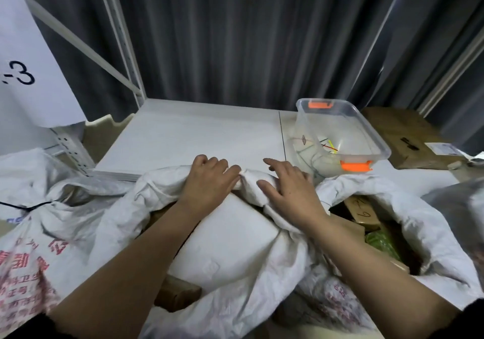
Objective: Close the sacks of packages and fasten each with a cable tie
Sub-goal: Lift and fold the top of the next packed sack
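At sack [251,181] rim | left hand [209,178] grips fabric, fingertips hidden | right hand [288,184] flat, fingers spread

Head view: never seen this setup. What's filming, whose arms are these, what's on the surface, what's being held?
There is no robot here. One wide-angle camera worn on a person's head looks forward and down, so the two bare arms are the wearer's own. The left hand grips a bunched fold of the white woven sack's rim. The right hand lies on that rim beside it with fingers spread. The sack is not yet closed: a white parcel and brown boxes show inside. Behind it is a white shelf board carrying a clear plastic bin with orange latches and a few coloured cable ties. At the left, another sack is already cinched with a black tie.
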